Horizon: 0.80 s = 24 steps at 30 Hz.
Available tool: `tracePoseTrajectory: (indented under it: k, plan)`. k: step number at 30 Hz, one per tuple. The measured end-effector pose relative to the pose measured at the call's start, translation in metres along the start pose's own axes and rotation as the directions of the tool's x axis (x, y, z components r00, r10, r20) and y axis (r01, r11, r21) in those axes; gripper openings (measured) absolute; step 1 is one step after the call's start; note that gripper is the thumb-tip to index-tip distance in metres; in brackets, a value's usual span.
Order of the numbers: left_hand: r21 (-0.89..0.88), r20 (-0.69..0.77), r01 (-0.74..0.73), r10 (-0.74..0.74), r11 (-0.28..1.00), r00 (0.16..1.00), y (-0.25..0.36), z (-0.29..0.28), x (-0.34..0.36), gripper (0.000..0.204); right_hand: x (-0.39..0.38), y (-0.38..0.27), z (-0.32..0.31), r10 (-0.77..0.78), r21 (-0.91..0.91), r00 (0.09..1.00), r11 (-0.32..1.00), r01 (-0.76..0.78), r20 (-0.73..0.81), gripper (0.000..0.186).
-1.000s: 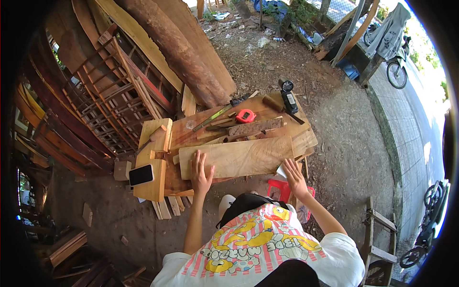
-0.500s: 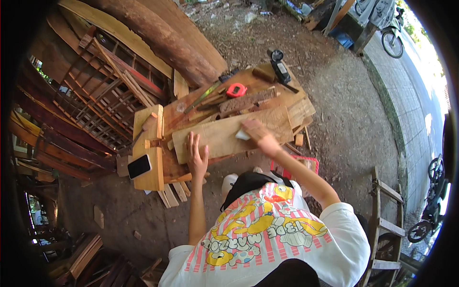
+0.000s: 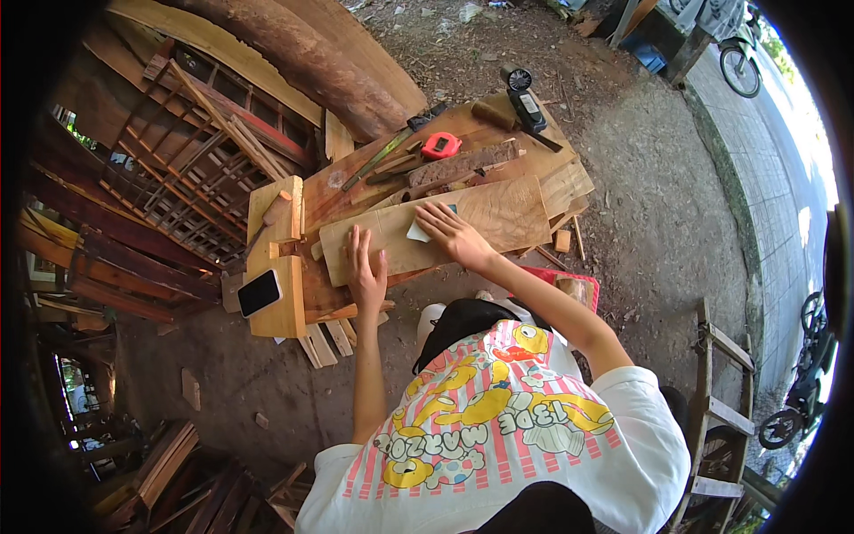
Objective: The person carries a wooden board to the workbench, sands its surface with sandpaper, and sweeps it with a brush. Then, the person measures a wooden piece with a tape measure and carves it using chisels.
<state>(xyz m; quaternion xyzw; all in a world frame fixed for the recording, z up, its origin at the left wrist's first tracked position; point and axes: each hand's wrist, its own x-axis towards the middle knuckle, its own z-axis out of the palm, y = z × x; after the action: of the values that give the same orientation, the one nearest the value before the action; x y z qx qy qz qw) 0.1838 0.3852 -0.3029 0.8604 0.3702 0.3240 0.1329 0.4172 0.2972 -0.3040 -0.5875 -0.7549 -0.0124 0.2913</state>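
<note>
A long pale board [image 3: 498,206] lies tilted slightly across a rough wooden workbench [image 3: 329,191]. My left hand [image 3: 365,271] rests on the board's left part, fingers apart and stretched out. My right hand [image 3: 454,238] presses a small folded sheet [image 3: 418,233], white with a dark face, flat on the middle of the board. Behind the board are a red tape measure [image 3: 441,145], wood offcuts [image 3: 467,160], a long narrow tool [image 3: 374,163] and a black device with a round fan-like top [image 3: 529,111]. A phone [image 3: 260,294] lies on the pale block at the bench's left end.
Leaning planks and lattice frames [image 3: 187,160] crowd the left, with stacked wood [image 3: 165,463] lower down. A red plastic stool [image 3: 592,285] stands under the bench's right. A wooden ladder-like frame [image 3: 729,409] is at lower right. Motorbikes [image 3: 787,418] stand along the paved roadside at right.
My right hand has moved leftward from the board's right end to its middle with the sheet beneath it. My left hand stays on the board. The view has shifted somewhat.
</note>
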Motion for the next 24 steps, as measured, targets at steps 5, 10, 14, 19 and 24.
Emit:
tracePoseTrajectory:
  k: [5,10,14,19,24]
  plan:
    - [-0.081,-0.023,0.015,-0.017,0.997,1.0,-0.008,0.001,-0.001,0.048,-0.023,0.037,-0.048,0.129,-0.02,0.987,0.991,-0.131,-0.095,0.053]
    - [-0.061,-0.035,0.038,-0.041,0.997,0.999,-0.006,-0.003,-0.002,0.046,-0.092,0.087,-0.093,0.428,-0.124,0.879,0.88,-0.458,-0.211,0.049]
    - [0.06,-0.166,0.169,-0.157,0.984,0.974,-0.017,0.001,-0.006,0.043,-0.103,0.115,-0.12,0.496,0.003,0.75,0.835,-0.551,-0.437,0.033]
    - [-0.276,-0.344,0.392,-0.471,0.878,0.812,-0.046,-0.01,-0.006,0.046,-0.079,0.134,-0.125,0.486,-0.144,0.775,0.803,-0.579,-0.404,0.043]
    - [-0.165,-0.302,0.489,-0.516,0.857,0.802,-0.071,-0.025,-0.015,0.035,-0.074,0.101,-0.118,0.514,-0.038,0.769,0.822,-0.568,-0.381,0.033]
